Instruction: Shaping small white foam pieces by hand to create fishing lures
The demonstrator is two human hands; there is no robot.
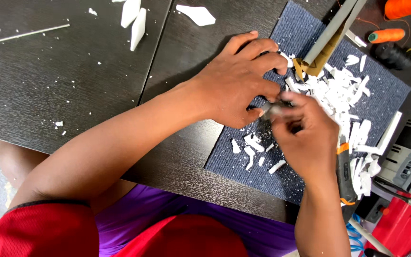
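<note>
Head cam: we pinch a small grey piece (270, 109) between left hand (236, 83) and right hand (308, 138). White shavings (338, 93) litter our blue mat (386, 90).

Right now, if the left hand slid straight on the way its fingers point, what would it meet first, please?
Probably the cardboard piece just beyond the left hand, with the grey tube lying on it; depth is hard to judge.

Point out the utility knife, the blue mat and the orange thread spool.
utility knife (345, 173), head view, on its dark handle.
blue mat (386, 88), head view, bare right corner.
orange thread spool (390, 35), head view, mid-body.
</note>
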